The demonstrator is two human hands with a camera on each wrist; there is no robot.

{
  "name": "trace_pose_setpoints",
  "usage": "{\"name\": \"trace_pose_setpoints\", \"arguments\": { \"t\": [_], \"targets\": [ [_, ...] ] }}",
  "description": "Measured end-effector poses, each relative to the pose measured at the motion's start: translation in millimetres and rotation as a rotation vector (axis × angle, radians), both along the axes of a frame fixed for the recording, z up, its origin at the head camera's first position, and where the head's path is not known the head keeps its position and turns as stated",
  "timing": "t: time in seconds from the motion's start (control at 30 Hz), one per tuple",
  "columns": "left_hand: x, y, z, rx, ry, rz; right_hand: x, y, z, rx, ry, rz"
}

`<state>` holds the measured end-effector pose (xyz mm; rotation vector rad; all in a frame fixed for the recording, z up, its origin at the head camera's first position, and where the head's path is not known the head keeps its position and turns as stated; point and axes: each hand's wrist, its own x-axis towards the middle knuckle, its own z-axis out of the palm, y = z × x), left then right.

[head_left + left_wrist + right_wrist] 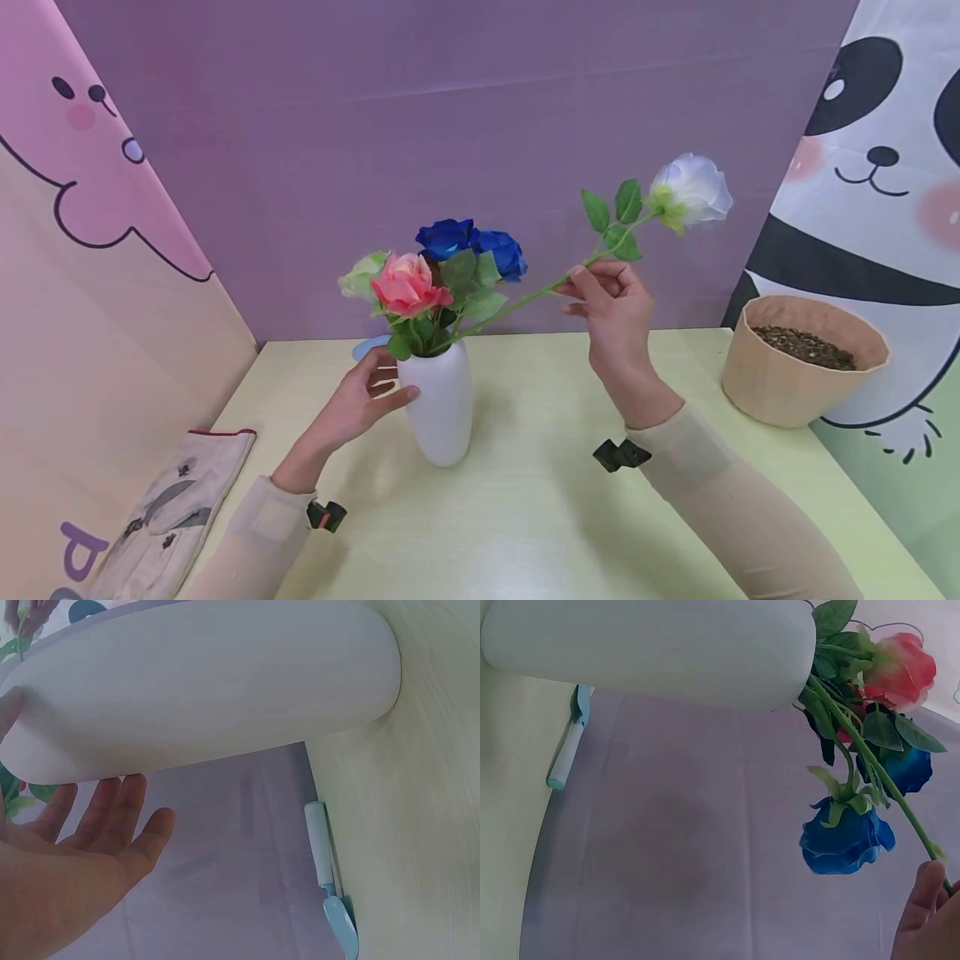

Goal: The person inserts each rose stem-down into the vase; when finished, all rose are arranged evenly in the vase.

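Note:
A white vase [442, 408] stands upright on the table, holding a pink rose [408, 286], a pale green-white flower [363, 277] and blue roses [500, 252]. My left hand [367, 402] steadies the vase near its top, thumb on the front and fingers on the side. The left wrist view shows those fingertips [133, 784] against the vase wall. Up to the right, my right hand [618, 312] pinches the green stem of a white rose [692, 192]. That stem slants down to the vase mouth, and its lower end is hidden there.
A small trowel [319, 844] with a pale blue blade lies behind the vase. A peach pot [776, 383] of dark soil stands at the right rear, before a panda-print panel. Folded grey-white gloves [168, 508] lie at the left edge. A purple cloth [480, 125] hangs behind the table.

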<state>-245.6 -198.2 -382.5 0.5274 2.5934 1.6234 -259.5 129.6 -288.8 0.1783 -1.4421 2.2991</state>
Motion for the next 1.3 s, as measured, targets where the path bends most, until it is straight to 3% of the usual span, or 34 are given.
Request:
{"name": "trace_pose_setpoints", "arguments": {
  "t": [0.5, 0.93, 1.3],
  "targets": [
    [-0.6, -3, -2.6, 0.012, 0.014, -0.009, -1.5, -13, -0.3, -0.001, 0.021, 0.054],
    [-1.6, -3, -2.8, 0.012, 0.010, -0.011, -1.3, -10, 12.1, 0.046, 0.041, 0.005],
    [-2.2, -2, -2.3, 0.007, 0.003, -0.007, -3.5, -29, -6.3, 0.161, 0.011, 0.087]
  ]
}}
